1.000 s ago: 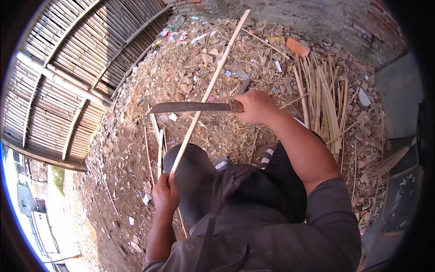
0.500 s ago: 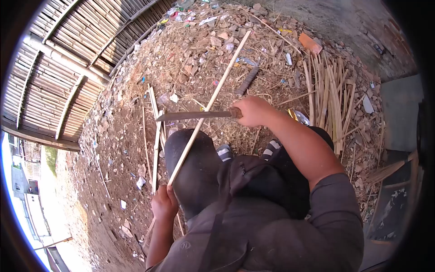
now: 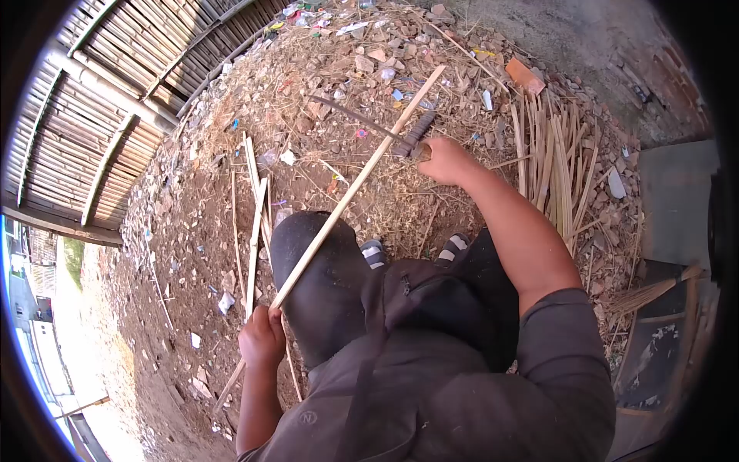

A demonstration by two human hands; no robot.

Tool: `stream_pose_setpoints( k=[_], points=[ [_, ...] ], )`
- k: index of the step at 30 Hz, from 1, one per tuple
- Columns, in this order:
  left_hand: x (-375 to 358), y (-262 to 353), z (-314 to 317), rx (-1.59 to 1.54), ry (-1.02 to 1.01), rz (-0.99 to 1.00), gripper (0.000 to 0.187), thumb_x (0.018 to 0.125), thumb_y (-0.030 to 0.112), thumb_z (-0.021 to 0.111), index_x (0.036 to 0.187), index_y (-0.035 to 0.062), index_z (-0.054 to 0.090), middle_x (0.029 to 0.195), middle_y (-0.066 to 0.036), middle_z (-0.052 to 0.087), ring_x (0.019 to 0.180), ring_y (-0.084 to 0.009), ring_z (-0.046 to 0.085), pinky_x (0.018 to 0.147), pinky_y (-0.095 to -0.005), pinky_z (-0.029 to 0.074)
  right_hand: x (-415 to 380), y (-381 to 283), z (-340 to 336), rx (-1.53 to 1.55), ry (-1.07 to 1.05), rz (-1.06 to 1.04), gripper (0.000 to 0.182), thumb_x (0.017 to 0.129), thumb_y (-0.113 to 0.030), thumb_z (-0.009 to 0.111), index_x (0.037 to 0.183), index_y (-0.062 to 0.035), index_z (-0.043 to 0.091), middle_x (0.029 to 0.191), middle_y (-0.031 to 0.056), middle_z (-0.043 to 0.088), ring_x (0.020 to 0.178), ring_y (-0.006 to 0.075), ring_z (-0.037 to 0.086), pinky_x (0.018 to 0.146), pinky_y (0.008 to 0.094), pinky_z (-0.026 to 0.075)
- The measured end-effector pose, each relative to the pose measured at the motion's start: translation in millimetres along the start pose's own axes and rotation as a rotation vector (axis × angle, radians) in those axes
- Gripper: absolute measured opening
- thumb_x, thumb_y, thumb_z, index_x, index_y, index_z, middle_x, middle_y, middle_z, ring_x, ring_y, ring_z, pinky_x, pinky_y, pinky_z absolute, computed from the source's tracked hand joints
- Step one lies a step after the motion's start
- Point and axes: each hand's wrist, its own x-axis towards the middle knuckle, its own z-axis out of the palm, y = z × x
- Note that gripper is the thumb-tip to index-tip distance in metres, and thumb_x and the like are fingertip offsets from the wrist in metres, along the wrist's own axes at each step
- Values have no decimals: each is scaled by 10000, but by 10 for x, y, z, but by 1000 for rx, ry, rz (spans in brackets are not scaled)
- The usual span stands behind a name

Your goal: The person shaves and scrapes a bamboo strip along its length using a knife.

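My left hand [image 3: 262, 336] is closed round the lower end of a long pale wooden strip [image 3: 356, 187], which runs up across my left knee. My right hand [image 3: 444, 161] grips the handle of a long, dark blade [image 3: 356, 117]. The blade crosses the strip near its upper part; whether the two touch I cannot tell. A dark, ridged cylindrical object [image 3: 419, 131] lies on the ground just beyond the right hand.
Several cut strips [image 3: 560, 165] lie in a pile at the right, near an orange brick [image 3: 525, 76]. A few more strips [image 3: 253, 242] are left of my knee. A bamboo wall [image 3: 115, 92] stands at upper left, over ground strewn with rubble.
My right hand has moved up and slightly right, and the blade has turned from nearly level to slanting, its tip farther up. The left hand and strip have shifted slightly left.
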Motion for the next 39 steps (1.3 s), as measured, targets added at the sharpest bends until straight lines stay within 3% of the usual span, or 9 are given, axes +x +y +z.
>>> stream_pose_setpoints(
  k=[5,10,14,22,26,29,34,37,39],
  points=[
    [87,-89,-88,-15,-58,28,335,1049,358,488,866,82,537,691,-205,607,631,-464,603,550,-564,463,-248,-242,255,-253,-165,-209,305,759,-243,699,1017,-84,717,898,184,725,893,381,707,816,500,560],
    [141,-55,-91,-66,-104,-12,371,1058,369,469,847,72,537,674,-223,604,650,-488,611,565,-578,458,-72,-58,192,-37,-115,-67,326,746,-274,700,1015,-90,709,919,197,724,904,385,702,820,491,560],
    [137,-75,-159,-80,-112,21,391,1062,365,459,829,60,533,663,-238,596,656,-496,605,569,-583,452,-351,-376,186,-232,-120,-239,282,746,-269,709,968,-95,716,897,182,720,883,386,697,771,484,555],
    [80,-12,-53,-93,-103,-47,403,1068,381,428,842,65,534,672,-234,604,658,-497,606,570,-586,450,-267,-276,210,-76,18,-236,209,756,-225,692,911,-86,707,856,172,707,820,387,696,730,498,545],
    [9,24,-144,-63,-72,-14,383,1065,388,431,874,74,541,687,-234,614,673,-491,616,579,-590,460,-540,-630,113,-282,-116,-295,214,767,-232,683,911,-74,699,826,178,703,830,392,700,733,501,550],
    [29,39,-12,-57,-57,-51,381,1064,392,429,890,74,546,696,-235,618,685,-494,618,585,-591,463,-88,-201,149,-127,-86,-111,294,767,-278,712,998,-97,713,878,183,723,814,415,692,729,492,552],
    [31,39,-90,-65,-76,-48,378,1062,389,436,883,75,546,689,-239,615,682,-491,621,588,-584,468,-304,-421,181,-188,-3,-222,258,747,-250,708,957,-100,718,793,185,697,828,407,694,735,480,553],
    [7,70,-156,-34,-59,-32,374,1063,386,437,881,78,547,689,-236,619,674,-487,623,585,-587,466,-468,-690,88,-311,-178,-300,222,754,-211,672,941,-97,711,884,169,718,849,386,696,768,505,547],
    [-58,4,-93,-11,-76,-46,371,1064,375,444,878,72,550,699,-234,625,664,-485,623,577,-590,464,-267,-346,277,-113,-169,-230,186,763,-222,671,904,-107,711,852,165,710,836,388,691,742,507,539]
  ],
)
